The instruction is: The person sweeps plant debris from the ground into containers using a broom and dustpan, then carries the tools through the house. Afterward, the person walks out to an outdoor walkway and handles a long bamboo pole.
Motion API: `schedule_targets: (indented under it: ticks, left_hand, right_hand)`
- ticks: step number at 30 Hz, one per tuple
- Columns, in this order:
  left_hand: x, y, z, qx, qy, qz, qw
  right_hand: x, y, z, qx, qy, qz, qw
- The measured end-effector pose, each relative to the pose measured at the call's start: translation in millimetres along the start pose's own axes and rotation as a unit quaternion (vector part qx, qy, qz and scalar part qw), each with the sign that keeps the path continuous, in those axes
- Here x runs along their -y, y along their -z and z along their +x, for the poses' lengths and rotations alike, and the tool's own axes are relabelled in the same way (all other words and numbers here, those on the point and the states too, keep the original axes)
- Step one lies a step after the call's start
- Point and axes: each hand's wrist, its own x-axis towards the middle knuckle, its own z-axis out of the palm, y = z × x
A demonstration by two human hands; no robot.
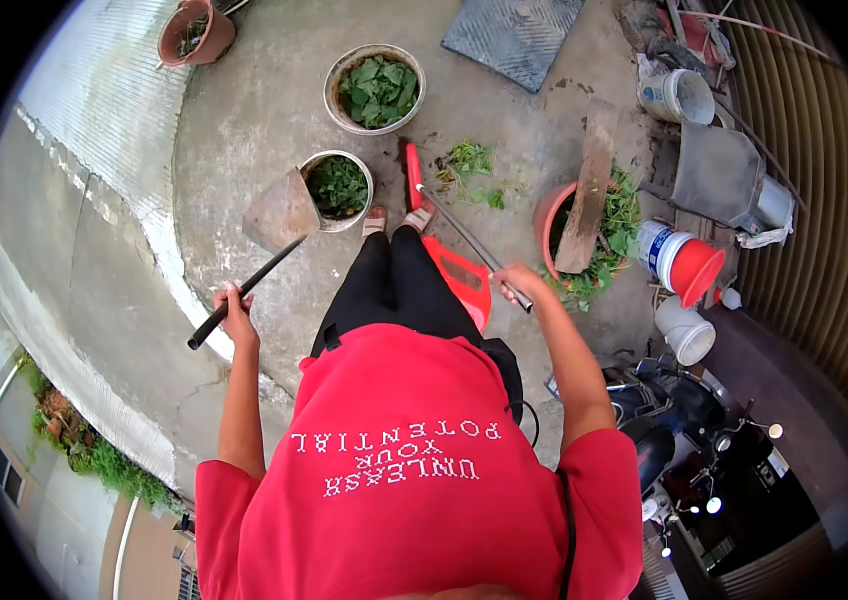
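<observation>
My left hand (236, 312) is closed round the black handle of a dustpan (282, 212), whose flat, worn pan touches the concrete beside a bucket of leaves (338, 187). On the other side, my right hand (518, 284) grips the grey stick of a broom with a red head (413, 176). That head stands on the ground just ahead of my feet. Loose green leaves (470, 160) lie to the right of it. A second, larger bucket of leaves (374, 90) is farther forward.
A red plastic stool (464, 285) stands by my right leg. To the right are a plant pot (551, 225) with a wooden board (587, 200) across it, several buckets and a motorcycle (659, 400). A grey mat (512, 38) and brown pot (206, 42) lie ahead.
</observation>
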Motion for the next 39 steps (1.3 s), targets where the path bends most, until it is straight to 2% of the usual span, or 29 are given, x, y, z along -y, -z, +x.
schedule_targets:
  ticks: [5,8,13,21,24,28,30,34,39]
  left_hand:
    - [1,7,5,-0.021,0.007,0.000,1.000]
    - [5,10,12,-0.006,0.005,0.009,1.000]
    - [-3,2,16,0.007,0.018,0.015,1.000]
    - [-6,3,11,0.041,0.031,-0.001,0.999]
    - [-13,-4,7,0.041,0.029,-0.012,0.999]
    - [-22,-17,1,0.051,0.022,0.000,0.998]
    - [-28,-25,0,0.069,0.007,0.018,0.997]
    - [-44,-41,-1,0.095,-0.010,0.050,0.994]
    - [-61,-56,0,0.131,-0.047,0.078,0.987]
  right_hand:
    - [-15,-56,-46,-0.042,0.037,0.031,0.998]
    - [-8,-59,-50,-0.008,0.023,0.040,0.999]
    - [0,-60,8,0.022,0.045,0.086,0.995]
    - [-38,-43,-7,-0.071,0.021,0.183,0.980]
    - [-45,-51,-11,-0.097,0.030,0.170,0.980]
    - [-52,-82,-23,-0.078,0.056,0.178,0.979]
    - [-38,-79,-38,-0.046,0.052,0.194,0.979]
    - [-33,-69,-7,0.005,0.078,0.215,0.974]
    - [-36,-46,12,-0.024,0.070,0.212,0.975]
